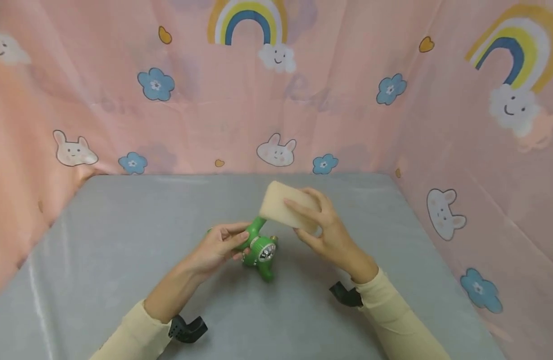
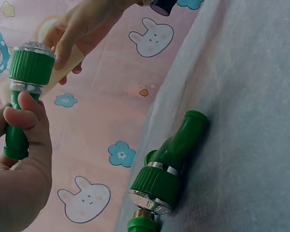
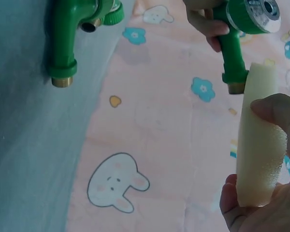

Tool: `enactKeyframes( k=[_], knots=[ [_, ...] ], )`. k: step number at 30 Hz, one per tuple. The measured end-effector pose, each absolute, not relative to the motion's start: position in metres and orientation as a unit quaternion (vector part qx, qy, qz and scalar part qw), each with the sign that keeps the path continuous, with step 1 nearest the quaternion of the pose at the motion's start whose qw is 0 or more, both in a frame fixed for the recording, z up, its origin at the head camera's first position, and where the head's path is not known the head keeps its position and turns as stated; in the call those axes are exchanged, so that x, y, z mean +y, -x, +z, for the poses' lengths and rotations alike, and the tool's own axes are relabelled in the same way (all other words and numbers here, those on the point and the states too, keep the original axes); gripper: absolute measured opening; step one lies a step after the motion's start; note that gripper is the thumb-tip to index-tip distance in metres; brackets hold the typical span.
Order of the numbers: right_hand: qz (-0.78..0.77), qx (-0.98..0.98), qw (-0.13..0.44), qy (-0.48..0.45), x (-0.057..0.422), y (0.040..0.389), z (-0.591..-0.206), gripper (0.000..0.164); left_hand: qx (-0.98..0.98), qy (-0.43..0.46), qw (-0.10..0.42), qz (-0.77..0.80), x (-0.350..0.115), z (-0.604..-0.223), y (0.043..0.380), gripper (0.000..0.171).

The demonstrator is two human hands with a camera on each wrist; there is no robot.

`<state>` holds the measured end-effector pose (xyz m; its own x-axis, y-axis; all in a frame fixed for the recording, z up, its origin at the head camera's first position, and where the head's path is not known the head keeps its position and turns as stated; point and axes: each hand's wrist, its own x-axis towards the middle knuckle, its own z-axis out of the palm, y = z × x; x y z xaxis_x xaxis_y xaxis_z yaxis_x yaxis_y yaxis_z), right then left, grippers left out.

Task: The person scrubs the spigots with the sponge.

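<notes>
My left hand [image 1: 222, 245] grips a green valve [image 1: 256, 227] with a ribbed collar and a chrome cap. Its pipe end, brass-tipped in the right wrist view, meets the edge of a cream block sponge [image 1: 281, 205]; whether they press together I cannot tell. Thumb and fingers of my right hand [image 1: 332, 235] hold the sponge by its sides. A second green valve [image 2: 157, 183] of like shape rests on the table below the hands, partly overlapped by the held one in the head view.
A grey cloth covers the table [image 1: 123, 260]. Pink curtains [image 1: 190, 125] with rainbows, rabbits and flowers rise behind and at both sides. Black wrist mounts [image 1: 188, 330] jut inward from the cream sleeves [image 1: 134, 332].
</notes>
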<state>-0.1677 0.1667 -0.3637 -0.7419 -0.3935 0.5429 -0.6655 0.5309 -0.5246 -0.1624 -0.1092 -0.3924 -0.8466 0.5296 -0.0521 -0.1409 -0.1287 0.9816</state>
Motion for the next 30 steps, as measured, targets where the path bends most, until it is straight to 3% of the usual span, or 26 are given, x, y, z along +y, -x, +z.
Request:
enactKeyframes(
  k=[9,19,25,30],
  knots=[
    [0.392,-0.866,0.153,-0.269,0.180,0.171,-0.360,0.059,0.672,-0.127,0.190,0.704,-0.106,-0.393,0.164,0.045],
    [0.311,-0.863,0.199,-0.344,0.149,0.156,-0.367,0.058,0.800,-0.145,0.019,0.582,-0.096,-0.391,0.153,0.037],
    [0.266,-0.871,0.258,-0.323,0.152,0.160,-0.371,0.061,0.816,-0.129,-0.004,0.564,-0.092,-0.389,0.148,0.036],
    [0.288,-0.885,0.244,-0.272,0.161,0.167,-0.368,0.059,0.828,-0.112,-0.020,0.549,-0.094,-0.391,0.148,0.035]
  ],
)
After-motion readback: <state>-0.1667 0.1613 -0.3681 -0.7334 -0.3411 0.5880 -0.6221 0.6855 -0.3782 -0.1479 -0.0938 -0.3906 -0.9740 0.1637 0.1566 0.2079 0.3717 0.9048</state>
